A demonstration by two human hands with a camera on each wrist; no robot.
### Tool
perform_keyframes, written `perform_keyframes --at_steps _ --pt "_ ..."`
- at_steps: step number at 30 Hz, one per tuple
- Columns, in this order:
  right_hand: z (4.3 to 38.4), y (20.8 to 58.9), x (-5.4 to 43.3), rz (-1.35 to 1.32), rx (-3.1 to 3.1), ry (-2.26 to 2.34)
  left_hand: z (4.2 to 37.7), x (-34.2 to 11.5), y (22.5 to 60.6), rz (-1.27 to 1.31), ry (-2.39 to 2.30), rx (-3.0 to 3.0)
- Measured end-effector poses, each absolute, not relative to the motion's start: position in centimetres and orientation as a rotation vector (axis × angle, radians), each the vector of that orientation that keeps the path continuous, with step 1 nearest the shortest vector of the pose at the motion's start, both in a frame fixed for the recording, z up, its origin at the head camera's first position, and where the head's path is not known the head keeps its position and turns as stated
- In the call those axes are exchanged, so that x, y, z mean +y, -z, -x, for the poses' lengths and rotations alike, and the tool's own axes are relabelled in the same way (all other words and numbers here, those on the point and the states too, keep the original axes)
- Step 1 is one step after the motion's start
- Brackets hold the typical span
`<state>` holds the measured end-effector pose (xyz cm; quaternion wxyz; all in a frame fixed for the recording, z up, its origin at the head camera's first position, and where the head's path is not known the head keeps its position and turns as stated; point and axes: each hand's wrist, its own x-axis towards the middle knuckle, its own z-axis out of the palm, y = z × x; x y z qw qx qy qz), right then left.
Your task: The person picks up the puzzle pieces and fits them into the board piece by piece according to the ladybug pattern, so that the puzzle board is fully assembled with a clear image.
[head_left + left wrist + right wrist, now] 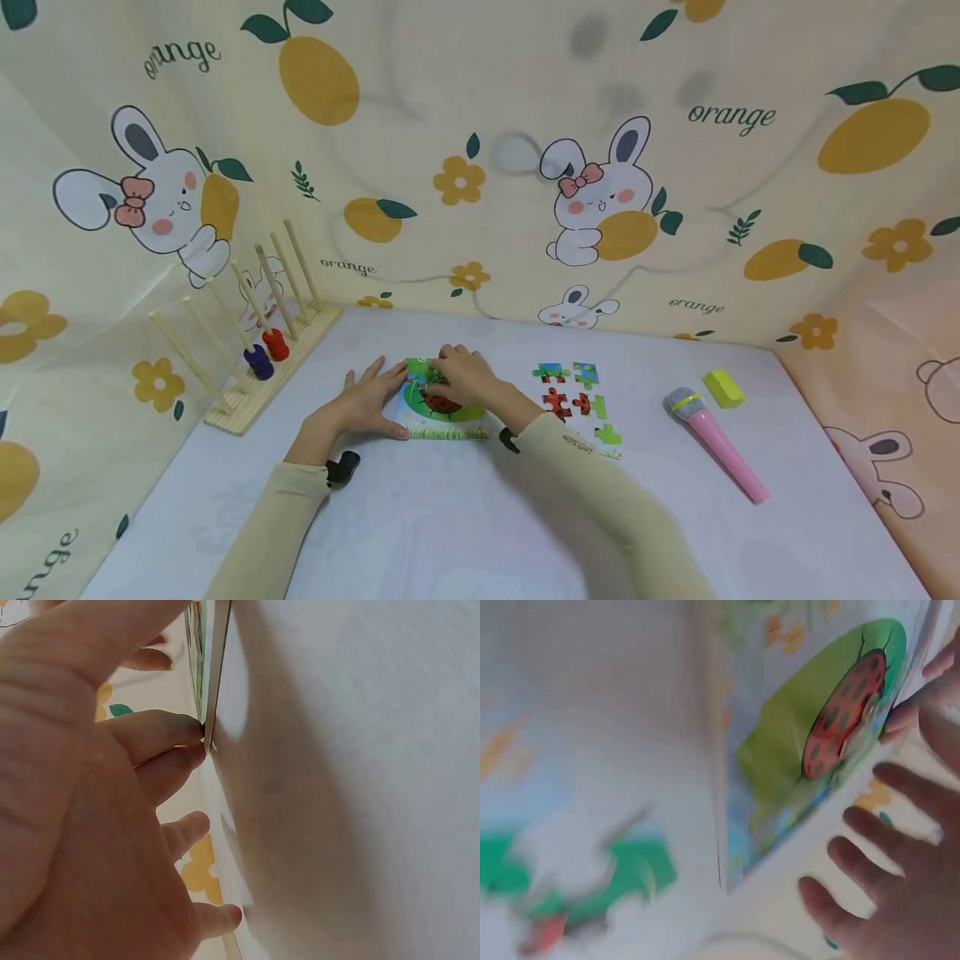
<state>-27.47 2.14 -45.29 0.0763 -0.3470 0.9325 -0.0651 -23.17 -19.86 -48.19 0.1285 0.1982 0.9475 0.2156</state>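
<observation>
A ladybug jigsaw board [447,434] lies partly filled on the table, with a green leaf and grass printed on it. My left hand [367,402] rests at its left side, fingers spread, thumb by the lower corner. In the left wrist view, fingertips [191,729] touch the board's edge [217,671]. Over the upper part of the board, my right hand [468,379] pinches a green puzzle piece [435,377], mostly hidden by the fingers. The right wrist view shows the red ladybug [840,712], with fingertips close to the board's far side.
Several loose puzzle pieces [557,403] lie right of the board. Farther right are a pink toy microphone [720,450] and a yellow block [723,389]. A wooden peg rack [240,417] with blue rings [258,363] and red rings [275,344] stands at the left.
</observation>
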Motion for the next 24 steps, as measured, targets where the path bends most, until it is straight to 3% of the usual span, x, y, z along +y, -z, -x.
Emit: perform_keyframes --at_steps 5,24 --pt "26.0 45.1 3.7 1.118 2.653 -0.112 23.2 -19.8 48.3 -0.567 -0.622 2.752" --pt "25.2 45.6 2.6 1.07 2.605 -0.155 23.0 -19.9 48.0 -0.581 -0.646 2.744"
